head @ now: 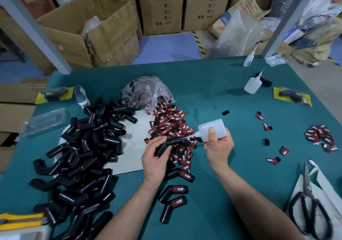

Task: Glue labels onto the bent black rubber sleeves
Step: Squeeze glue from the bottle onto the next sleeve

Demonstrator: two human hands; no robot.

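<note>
My left hand [155,156] grips a bent black rubber sleeve [173,144] above the label heap. My right hand [218,147] holds a white glue bottle [212,127] tipped on its side, its nozzle touching the sleeve's upper end. A heap of red-and-black labels [170,125] spills from a clear bag [146,90] behind my hands. A large pile of unlabelled bent sleeves [83,147] lies to the left. Three labelled sleeves [174,190] lie near my left forearm.
Black-handled scissors [307,202] lie on white card at the right. Loose labels [320,138] are scattered on the green mat [231,193]. Two more glue bottles [252,84] stand at the back right. Packaged sleeves on yellow cards [292,96] lie at both sides. Cardboard boxes [162,6] stand behind.
</note>
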